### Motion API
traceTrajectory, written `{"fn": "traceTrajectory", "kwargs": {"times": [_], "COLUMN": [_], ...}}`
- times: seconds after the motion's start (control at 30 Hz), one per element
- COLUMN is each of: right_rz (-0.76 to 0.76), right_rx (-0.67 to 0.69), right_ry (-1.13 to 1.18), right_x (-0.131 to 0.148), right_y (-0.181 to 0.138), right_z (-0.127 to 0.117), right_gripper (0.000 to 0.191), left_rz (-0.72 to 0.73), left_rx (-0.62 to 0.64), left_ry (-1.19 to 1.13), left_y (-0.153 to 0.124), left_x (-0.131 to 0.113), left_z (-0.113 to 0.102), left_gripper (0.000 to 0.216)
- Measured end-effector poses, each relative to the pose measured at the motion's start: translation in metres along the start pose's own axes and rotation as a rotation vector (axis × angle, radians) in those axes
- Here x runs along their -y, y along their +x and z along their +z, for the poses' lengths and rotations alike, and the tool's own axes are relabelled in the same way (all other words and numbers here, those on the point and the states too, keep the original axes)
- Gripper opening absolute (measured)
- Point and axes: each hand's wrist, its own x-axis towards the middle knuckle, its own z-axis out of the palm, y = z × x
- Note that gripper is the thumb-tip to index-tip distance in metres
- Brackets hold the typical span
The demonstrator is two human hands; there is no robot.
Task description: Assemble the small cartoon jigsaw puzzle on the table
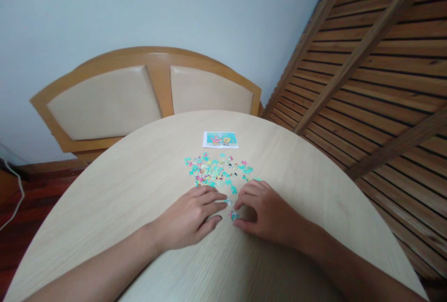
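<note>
A loose heap of small jigsaw puzzle pieces [211, 169], mostly turquoise with some pink, yellow and white, lies on the round table. My left hand [195, 213] rests palm down in front of it, fingers stretched and thumb apart. Its fingertips are beside a pale, patterned puzzle piece [228, 201]. Opposite it, my right hand [261, 206] curves its thumb and index finger around a pink and turquoise puzzle piece [233, 215], pinching it at the table surface. Whether that is one piece or a few joined is too small to tell.
Beyond the heap lies a printed reference picture [220, 139] of two cartoon figures on turquoise. The pale wooden table [146, 162] has a curved edge. Behind it stands a bench with padded back panels [104, 102]. A slatted wooden panel [377, 60] leans at the right.
</note>
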Motion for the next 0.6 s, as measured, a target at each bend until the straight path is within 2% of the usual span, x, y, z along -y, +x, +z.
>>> {"fn": "traceTrajectory", "kwargs": {"times": [0.17, 0.43, 0.6], "right_rz": [0.026, 0.114, 0.089], "right_rx": [-0.035, -0.069, -0.046], "right_ry": [0.071, 0.094, 0.100], "right_x": [-0.001, 0.002, 0.000], "right_y": [0.000, 0.001, 0.000], "right_z": [0.009, 0.014, 0.013], "right_gripper": [0.015, 0.018, 0.018], "left_rz": [0.025, 0.013, -0.008], "left_rx": [0.002, 0.022, -0.004], "left_ry": [-0.030, -0.027, 0.019], "left_y": [-0.001, -0.002, -0.003], "left_x": [0.000, 0.000, 0.001], "left_z": [0.001, 0.000, 0.003], "left_gripper": [0.035, 0.034, 0.035]}}
